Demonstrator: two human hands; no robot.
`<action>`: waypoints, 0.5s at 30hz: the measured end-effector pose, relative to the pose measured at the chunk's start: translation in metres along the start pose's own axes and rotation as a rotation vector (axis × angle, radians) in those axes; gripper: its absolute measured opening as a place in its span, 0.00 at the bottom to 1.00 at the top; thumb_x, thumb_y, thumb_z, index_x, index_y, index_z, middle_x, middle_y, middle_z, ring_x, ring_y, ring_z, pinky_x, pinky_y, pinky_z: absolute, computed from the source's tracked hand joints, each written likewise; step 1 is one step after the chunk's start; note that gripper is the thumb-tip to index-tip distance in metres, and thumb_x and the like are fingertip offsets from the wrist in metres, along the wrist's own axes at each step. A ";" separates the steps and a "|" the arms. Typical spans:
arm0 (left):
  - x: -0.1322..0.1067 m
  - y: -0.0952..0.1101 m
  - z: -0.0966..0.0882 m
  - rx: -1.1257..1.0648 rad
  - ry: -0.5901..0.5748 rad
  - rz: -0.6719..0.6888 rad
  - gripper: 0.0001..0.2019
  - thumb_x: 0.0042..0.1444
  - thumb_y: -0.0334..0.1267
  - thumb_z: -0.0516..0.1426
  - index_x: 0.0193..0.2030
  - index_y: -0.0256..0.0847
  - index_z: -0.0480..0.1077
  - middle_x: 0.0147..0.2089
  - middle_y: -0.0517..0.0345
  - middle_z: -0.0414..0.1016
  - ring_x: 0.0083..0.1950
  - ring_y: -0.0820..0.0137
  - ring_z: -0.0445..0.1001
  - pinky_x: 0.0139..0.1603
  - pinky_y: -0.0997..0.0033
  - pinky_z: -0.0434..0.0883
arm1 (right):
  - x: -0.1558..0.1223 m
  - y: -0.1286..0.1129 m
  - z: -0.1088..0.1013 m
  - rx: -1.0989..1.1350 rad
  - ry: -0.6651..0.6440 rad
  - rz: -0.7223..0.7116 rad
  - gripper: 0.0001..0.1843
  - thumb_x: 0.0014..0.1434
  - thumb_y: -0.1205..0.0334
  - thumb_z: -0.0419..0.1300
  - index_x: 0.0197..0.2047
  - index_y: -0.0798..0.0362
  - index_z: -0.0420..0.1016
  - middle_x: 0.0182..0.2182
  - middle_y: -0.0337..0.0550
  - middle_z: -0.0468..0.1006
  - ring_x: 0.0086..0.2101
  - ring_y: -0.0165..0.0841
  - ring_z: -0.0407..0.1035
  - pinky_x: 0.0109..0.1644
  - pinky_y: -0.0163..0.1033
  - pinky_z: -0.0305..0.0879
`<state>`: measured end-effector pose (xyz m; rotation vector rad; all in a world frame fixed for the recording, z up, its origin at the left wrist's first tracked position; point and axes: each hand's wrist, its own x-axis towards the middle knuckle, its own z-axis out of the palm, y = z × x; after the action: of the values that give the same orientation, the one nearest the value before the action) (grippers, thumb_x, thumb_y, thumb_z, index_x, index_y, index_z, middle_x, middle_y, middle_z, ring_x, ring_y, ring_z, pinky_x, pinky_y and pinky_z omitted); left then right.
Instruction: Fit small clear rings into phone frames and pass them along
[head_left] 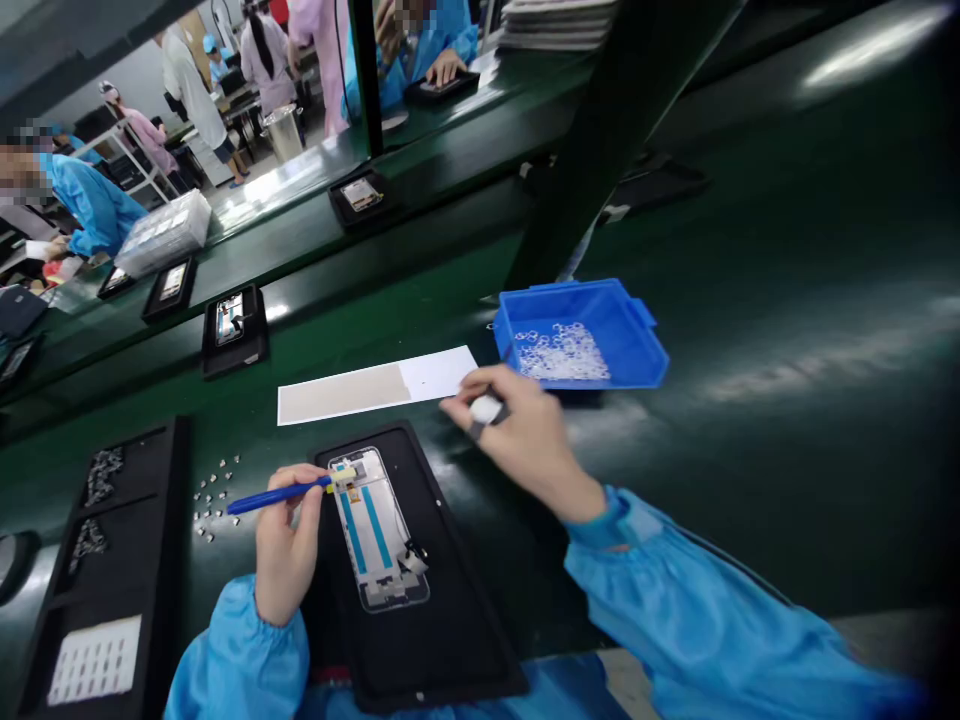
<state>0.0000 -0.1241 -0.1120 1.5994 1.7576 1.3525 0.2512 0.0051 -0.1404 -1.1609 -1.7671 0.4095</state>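
Observation:
My left hand [285, 545] is closed round a blue pen-like tool [277, 494] whose yellowish tip rests on the top of a phone frame [377, 530]. The frame lies in a black tray [442, 620] in front of me. My right hand [521, 440] is closed in a pinch on a small white and grey object [484, 412], just above the tray's far right corner. It hovers between the tray, a white and tan paper sheet [375, 388] and a blue bin [581, 335] of small clear parts.
Small metal parts [214, 495] lie scattered left of the tray, next to a black compartment tray [105, 560]. More black trays with phone frames [232, 325] sit along the green conveyor. Other people in blue and pink coats work at the far side.

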 end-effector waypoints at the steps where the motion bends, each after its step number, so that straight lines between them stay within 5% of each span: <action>1: 0.002 -0.003 0.001 0.043 -0.006 0.007 0.03 0.64 0.36 0.55 0.44 0.42 0.66 0.44 0.55 0.75 0.46 0.69 0.77 0.50 0.67 0.75 | -0.006 -0.010 0.010 0.055 -0.094 -0.032 0.05 0.59 0.65 0.61 0.39 0.50 0.69 0.31 0.39 0.78 0.35 0.39 0.71 0.42 0.42 0.63; 6: 0.010 -0.014 0.011 0.166 -0.011 0.028 0.07 0.62 0.37 0.58 0.45 0.43 0.66 0.43 0.55 0.76 0.46 0.65 0.78 0.49 0.62 0.76 | -0.021 -0.034 0.050 0.126 -0.405 -0.122 0.12 0.56 0.76 0.56 0.40 0.52 0.70 0.34 0.41 0.77 0.36 0.38 0.67 0.46 0.42 0.61; 15: 0.013 -0.018 0.017 0.160 -0.033 0.009 0.08 0.62 0.36 0.58 0.46 0.43 0.65 0.43 0.54 0.77 0.46 0.66 0.78 0.47 0.65 0.76 | -0.030 -0.038 0.057 0.117 -0.490 -0.134 0.15 0.55 0.76 0.58 0.44 0.51 0.69 0.33 0.40 0.74 0.37 0.37 0.67 0.63 0.55 0.53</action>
<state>0.0010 -0.1037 -0.1312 1.7047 1.8819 1.2082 0.1861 -0.0271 -0.1576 -0.9000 -2.1916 0.7535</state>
